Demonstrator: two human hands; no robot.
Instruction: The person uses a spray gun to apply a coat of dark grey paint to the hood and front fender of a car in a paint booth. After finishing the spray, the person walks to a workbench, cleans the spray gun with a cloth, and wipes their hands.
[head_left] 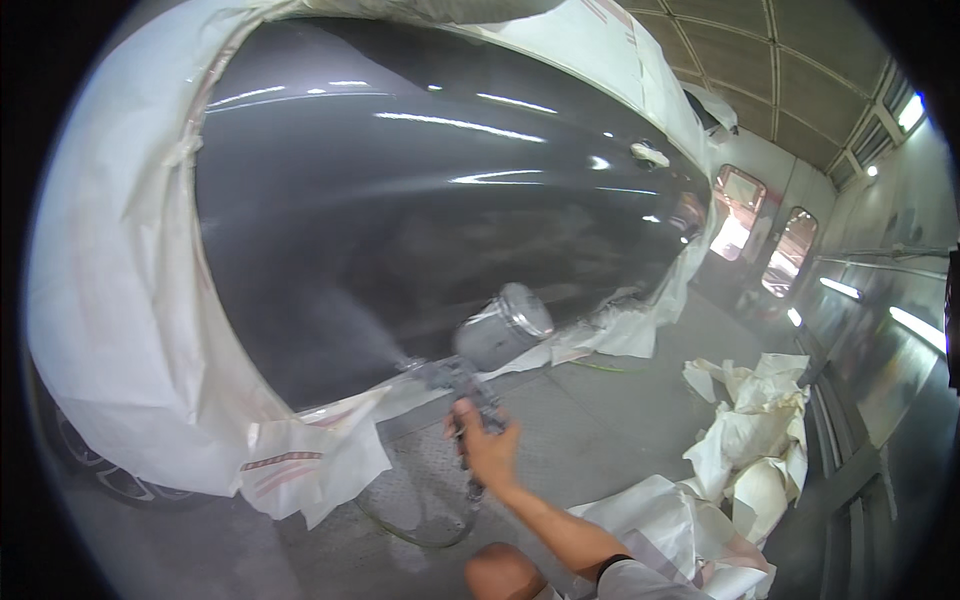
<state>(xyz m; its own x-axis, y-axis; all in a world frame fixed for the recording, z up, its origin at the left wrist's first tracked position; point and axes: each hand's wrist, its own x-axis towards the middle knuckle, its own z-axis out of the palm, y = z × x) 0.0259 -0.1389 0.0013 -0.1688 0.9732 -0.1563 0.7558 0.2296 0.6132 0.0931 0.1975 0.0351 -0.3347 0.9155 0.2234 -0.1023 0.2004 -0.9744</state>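
My right hand (485, 450) grips a spray gun (445, 378) with a silver cup (500, 328) on top and a hose (430, 540) running from its handle. A pale mist leaves the nozzle toward the lower part of a glossy dark grey car door (420, 230), which reflects the lights. The gun is a short way out from the panel, near its lower edge. White masking paper (125, 260) surrounds the door and hangs at its bottom. My left hand is out of view, and my bare knee shows below.
Crumpled white paper (740, 450) lies on the grey floor (620, 420) at lower right. The booth wall (890, 400) with strip lights is on the right. Doors with windows (738, 210) stand at the back. A masked wheel (120, 480) shows at lower left.
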